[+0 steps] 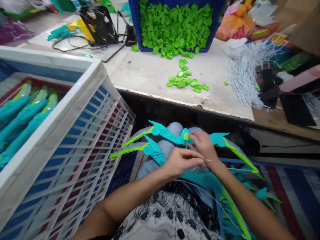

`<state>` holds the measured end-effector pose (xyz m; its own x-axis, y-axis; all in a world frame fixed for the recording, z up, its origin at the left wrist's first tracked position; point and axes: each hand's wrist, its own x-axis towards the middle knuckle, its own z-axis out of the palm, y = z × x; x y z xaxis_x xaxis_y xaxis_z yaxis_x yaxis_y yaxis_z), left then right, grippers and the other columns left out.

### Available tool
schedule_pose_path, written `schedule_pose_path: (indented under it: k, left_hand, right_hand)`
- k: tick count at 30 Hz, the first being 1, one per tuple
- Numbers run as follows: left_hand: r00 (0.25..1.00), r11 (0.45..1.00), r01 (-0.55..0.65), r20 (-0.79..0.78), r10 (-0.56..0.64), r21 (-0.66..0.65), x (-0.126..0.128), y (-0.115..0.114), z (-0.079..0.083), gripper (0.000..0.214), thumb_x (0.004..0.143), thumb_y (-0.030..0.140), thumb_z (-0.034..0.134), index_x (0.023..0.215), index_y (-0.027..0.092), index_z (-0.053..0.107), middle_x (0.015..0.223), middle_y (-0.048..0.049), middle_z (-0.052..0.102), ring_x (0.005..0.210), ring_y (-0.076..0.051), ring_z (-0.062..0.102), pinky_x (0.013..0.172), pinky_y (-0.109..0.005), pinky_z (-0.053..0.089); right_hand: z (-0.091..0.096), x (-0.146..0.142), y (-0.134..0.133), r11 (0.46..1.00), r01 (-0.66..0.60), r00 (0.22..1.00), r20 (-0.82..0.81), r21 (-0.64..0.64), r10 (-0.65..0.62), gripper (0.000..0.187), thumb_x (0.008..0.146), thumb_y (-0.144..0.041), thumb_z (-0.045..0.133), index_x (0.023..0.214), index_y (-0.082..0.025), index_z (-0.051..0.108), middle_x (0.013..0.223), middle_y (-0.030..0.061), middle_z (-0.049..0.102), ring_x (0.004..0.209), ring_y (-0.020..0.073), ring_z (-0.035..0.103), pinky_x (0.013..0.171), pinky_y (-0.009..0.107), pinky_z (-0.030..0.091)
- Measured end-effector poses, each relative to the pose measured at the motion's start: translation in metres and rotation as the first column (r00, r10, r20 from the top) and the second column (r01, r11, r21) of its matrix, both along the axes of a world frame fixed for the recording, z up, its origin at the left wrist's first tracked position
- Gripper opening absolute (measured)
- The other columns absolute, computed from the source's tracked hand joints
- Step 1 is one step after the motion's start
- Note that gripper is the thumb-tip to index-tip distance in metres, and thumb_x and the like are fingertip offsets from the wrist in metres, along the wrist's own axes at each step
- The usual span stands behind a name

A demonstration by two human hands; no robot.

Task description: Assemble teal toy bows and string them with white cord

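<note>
Two turquoise toy bows with lime-green limb tips lie across my lap. My right hand (203, 145) is at the middle of the farther bow (172, 136), beside its yellow-green centre piece; its fingers are curled but smeared by motion, so their grip is unclear. Just in front of it, my left hand (183, 161) is pinched closed, with the thin end of a white string (208, 160) showing at the fingertips. The nearer bow (200, 179) passes under my left hand and right forearm, its own white string slack along the near side.
A white plastic crate (100, 116) at left holds more bows. On the worktable (150, 75) stand a blue bin (137, 30) of green parts, loose green pieces (186, 81), a black fan (100, 25) and a bundle of white strings (246, 73). More turquoise bows (261, 193) lie low at right.
</note>
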<state>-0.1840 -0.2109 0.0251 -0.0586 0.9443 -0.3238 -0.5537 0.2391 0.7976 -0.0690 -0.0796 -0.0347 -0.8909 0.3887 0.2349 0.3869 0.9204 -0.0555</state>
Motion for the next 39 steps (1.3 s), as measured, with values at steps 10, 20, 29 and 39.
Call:
schedule_pose_path:
  k: [10,20,29,39]
  left_hand:
    - [0.995,0.995,0.080,0.056,-0.077,-0.055,-0.026,-0.026,-0.034,0.043,0.069,0.055,0.068,0.077,0.016,0.051,0.049,0.0029,0.056,0.045,-0.012,0.054,0.050,-0.024,0.043]
    - [0.533,0.609,-0.768,-0.331,0.779,0.197,-0.148,-0.027,-0.003,0.029,0.070,0.039,0.071,0.075,0.015,0.056,0.047,0.0053,0.049,0.039,-0.005,0.035,0.039,-0.017,0.023]
    - [0.222,0.531,-0.739,-0.595,0.773,0.414,-0.176,0.018,-0.005,0.019,0.077,0.032,0.063,0.070,0.015,0.060,0.050,0.0055,0.046,0.045,-0.006,0.038,0.044,-0.020,0.027]
    - [0.080,0.564,-0.715,-0.754,0.653,0.412,-0.174,0.021,-0.005,0.016,0.078,0.029,0.060,0.074,0.016,0.069,0.059,0.0014,0.061,0.055,-0.010,0.051,0.054,-0.021,0.038]
  right_hand:
    - [-0.012,-0.084,0.006,0.997,0.028,0.968,0.251,-0.078,-0.008,0.047,0.093,-0.030,0.039,0.139,-0.022,0.041,0.095,0.0138,0.062,0.084,0.0239,0.056,0.076,0.035,0.041]
    - [-0.010,-0.054,0.050,0.730,0.004,0.988,0.115,-0.684,0.102,0.049,0.086,-0.048,0.045,0.126,-0.022,0.059,0.076,-0.0009,0.070,0.047,0.0109,0.048,0.050,0.023,0.039]
    - [-0.010,-0.053,0.043,0.741,-0.004,0.985,0.126,-0.671,0.119,0.047,0.086,-0.046,0.045,0.124,-0.023,0.060,0.077,0.0002,0.070,0.048,0.0113,0.048,0.051,0.023,0.039]
    - [-0.005,-0.055,0.041,0.726,-0.003,0.987,0.116,-0.687,0.115,0.046,0.086,-0.044,0.046,0.124,-0.022,0.061,0.089,0.0019,0.073,0.058,0.0148,0.060,0.053,0.023,0.045]
